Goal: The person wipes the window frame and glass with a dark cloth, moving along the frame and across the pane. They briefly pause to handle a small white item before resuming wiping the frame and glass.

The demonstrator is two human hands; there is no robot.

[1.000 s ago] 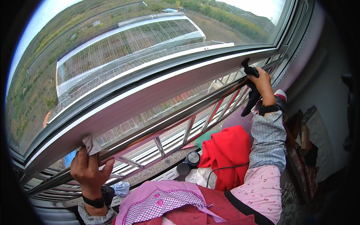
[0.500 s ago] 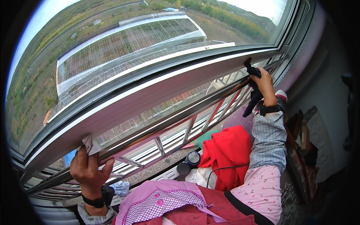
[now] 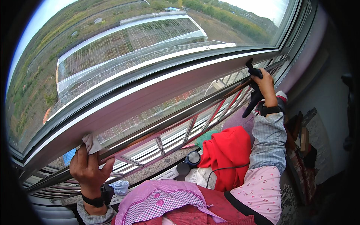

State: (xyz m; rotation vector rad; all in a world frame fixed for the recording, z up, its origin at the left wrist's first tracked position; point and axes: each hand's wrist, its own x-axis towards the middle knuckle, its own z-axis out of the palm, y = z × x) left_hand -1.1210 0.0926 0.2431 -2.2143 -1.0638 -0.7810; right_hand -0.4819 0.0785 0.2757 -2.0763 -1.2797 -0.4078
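Window frame (image 3: 157, 95) wipe-down in progress – left hand (image 3: 88, 168) pinches a white cloth (image 3: 91, 142), right hand (image 3: 264, 80) grips a black rag (image 3: 254, 93) – probably sliding along next.

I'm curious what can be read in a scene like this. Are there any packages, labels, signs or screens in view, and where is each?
None that I can make out: no package, label, sign or screen shows.
Nearest candidates are plain: a white cloth under the left hand at the window frame.
A dark cloth in the right hand at the metal railing.
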